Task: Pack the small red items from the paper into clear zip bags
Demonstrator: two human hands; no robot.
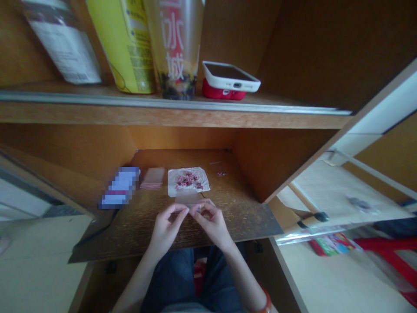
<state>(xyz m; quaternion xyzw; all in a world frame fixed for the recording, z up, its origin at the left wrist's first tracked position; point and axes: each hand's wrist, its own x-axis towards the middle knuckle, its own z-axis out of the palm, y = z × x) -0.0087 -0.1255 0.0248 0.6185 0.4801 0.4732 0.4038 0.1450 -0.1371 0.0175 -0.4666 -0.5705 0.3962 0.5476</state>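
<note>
Head view: left hand [166, 230] and right hand [212, 222] raised just above a dark wooden desk board [137, 230], fingertips [188, 210] of both pinching the lower edge of a small translucent pinkish sheet [187, 199]; both grips closed on it. Orange wristband [265, 303] on right wrist. Just beyond: white paper square [169, 184] bearing clustered pink beads [187, 179]. To its left, a stack of pink sheets [152, 178], then a blurred blue-and-white packet [120, 188]. Upper shelf: white phone [230, 77] resting on a red holder [221, 90], beside a tall printed cup [174, 48].
</note>
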